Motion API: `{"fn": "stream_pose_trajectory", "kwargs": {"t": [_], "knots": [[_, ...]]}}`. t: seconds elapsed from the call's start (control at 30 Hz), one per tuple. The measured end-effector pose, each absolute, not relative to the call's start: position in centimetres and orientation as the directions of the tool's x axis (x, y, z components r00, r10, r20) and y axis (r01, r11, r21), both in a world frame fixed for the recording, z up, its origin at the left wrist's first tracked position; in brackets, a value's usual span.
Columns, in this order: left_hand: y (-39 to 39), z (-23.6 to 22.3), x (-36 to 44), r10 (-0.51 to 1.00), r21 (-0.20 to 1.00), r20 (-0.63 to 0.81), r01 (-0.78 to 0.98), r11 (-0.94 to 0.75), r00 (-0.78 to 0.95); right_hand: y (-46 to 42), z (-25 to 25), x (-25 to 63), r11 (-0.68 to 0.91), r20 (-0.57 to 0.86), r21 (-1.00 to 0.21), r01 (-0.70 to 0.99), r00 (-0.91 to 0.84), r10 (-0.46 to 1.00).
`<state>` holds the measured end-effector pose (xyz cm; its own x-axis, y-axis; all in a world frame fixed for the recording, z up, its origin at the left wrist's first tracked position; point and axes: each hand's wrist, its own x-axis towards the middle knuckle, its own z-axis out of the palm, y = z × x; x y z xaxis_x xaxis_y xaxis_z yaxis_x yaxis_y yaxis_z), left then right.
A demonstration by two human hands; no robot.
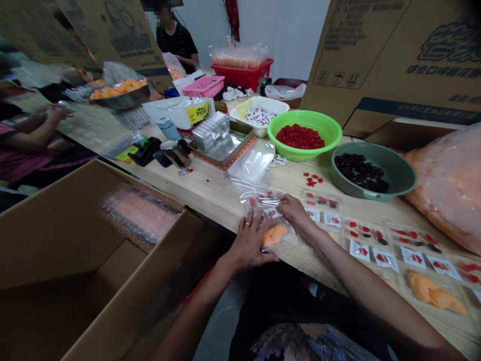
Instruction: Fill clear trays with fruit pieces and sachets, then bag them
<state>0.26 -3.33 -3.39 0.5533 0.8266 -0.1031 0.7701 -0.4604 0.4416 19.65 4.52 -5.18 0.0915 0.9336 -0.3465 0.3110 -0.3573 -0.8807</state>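
At the table edge, a clear plastic tray (275,235) holds orange pieces, a sachet and small red pieces. A clear plastic bag (259,198) lies about its far end; how far it covers the tray I cannot tell. My left hand (250,238) grips the tray's left side, its fingers over the top and its thumb at the near edge. My right hand (295,210) is closed at the far right corner, pinching the bag's film. Beyond them lies a stack of clear bags (251,163). To the right, several filled trays (432,291) hold orange pieces, sachets and red and dark pieces.
Behind are a green basin (280,150) of red pieces, a dark green basin (394,188) of dark pieces and a white tub (235,113) of sachets. An open carton (112,291) stands at left. A co-worker (180,42) sits at the back; another person's hand (56,113) shows left.
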Motion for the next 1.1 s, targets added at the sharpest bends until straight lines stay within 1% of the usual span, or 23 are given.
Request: {"fn": "stream_pose_trajectory", "kwargs": {"t": [0.03,0.07,0.1,0.13,0.17,0.2,0.23,0.27,0.3,0.33,0.4,0.5,0.57,0.67,0.8,0.9,1.03,1.1], "knots": [[-3.4,-3.7,0.6,0.836,0.435,-0.131,0.788,-0.435,0.534,4.3,-4.9,19.7,-0.339,-0.325,-0.862,0.378,0.101,0.94],[-3.5,-3.9,0.9,0.842,0.432,-0.143,0.798,-0.42,0.52,4.1,-4.6,19.6,-0.301,-0.284,-0.824,0.481,0.11,0.953],[-3.5,-4.1,1.1,0.845,0.435,-0.14,0.799,-0.416,0.516,3.9,-4.2,19.5,-0.238,-0.216,-0.752,0.615,0.111,0.97],[-3.5,-4.1,1.2,0.844,0.441,-0.132,0.793,-0.419,0.519,3.7,-3.7,19.3,-0.144,-0.126,-0.637,0.757,0.083,0.989],[-3.5,-4.1,1.2,0.842,0.45,-0.123,0.785,-0.425,0.526,3.6,-3.3,19.0,-0.029,-0.034,-0.483,0.875,0.014,0.999],[-3.5,-4.0,1.2,0.839,0.459,-0.116,0.777,-0.43,0.532,3.6,-2.9,18.7,0.094,0.035,-0.318,0.943,-0.087,0.996],[-3.5,-3.9,1.1,0.837,0.468,-0.107,0.77,-0.433,0.536,3.7,-2.7,18.3,0.214,0.067,-0.185,0.959,-0.205,0.976],[-3.6,-3.9,1.0,0.839,0.478,-0.095,0.764,-0.434,0.536,3.8,-2.5,18.0,0.321,0.069,-0.115,0.94,-0.315,0.947],[-3.8,-3.9,0.9,0.842,0.49,-0.08,0.757,-0.432,0.533,3.9,-2.5,17.7,0.412,0.055,-0.084,0.907,-0.409,0.911],[-3.9,-4.1,0.8,0.848,0.508,-0.059,0.747,-0.428,0.526,3.9,-2.6,17.4,0.484,0.037,-0.076,0.872,-0.482,0.875],[-4.2,-4.6,0.7,0.861,0.557,0.008,0.713,-0.426,0.508,3.8,-2.9,17.3,0.561,0.006,-0.093,0.823,-0.563,0.827],[-4.8,-5.8,0.7,0.883,0.616,0.172,0.651,-0.443,0.437,2.7,-3.2,17.5,0.586,-0.037,-0.146,0.797,-0.597,0.802],[-5.1,-6.5,1.0,0.893,0.614,0.278,0.649,-0.449,0.354,1.5,-3.1,17.9,0.585,-0.048,-0.194,0.788,-0.603,0.796],[-5.4,-6.9,1.4,0.895,0.54,0.352,0.722,-0.432,0.273,-0.7,-2.3,18.2,0.572,-0.045,-0.287,0.768,-0.607,0.793],[-5.3,-6.5,1.7,0.903,0.409,0.37,0.835,-0.369,0.218,-3.5,-1.2,18.2,0.577,-0.063,-0.397,0.714,-0.648,0.759],[-5.4,-6.4,1.7,0.9,0.386,0.384,0.849,-0.361,0.207,-5.4,-0.9,18.3,0.604,-0.044,-0.413,0.682,-0.677,0.735],[-5.7,-6.8,2.0,0.875,0.354,0.416,0.841,-0.408,0.249,-6.7,-1.3,18.8,0.594,-0.002,-0.413,0.69,-0.653,0.757],[-5.8,-7.1,2.2,0.874,0.347,0.44,0.858,-0.378,0.207,-6.8,-1.6,19.1,0.575,0.0,-0.406,0.711,-0.629,0.777]]}}
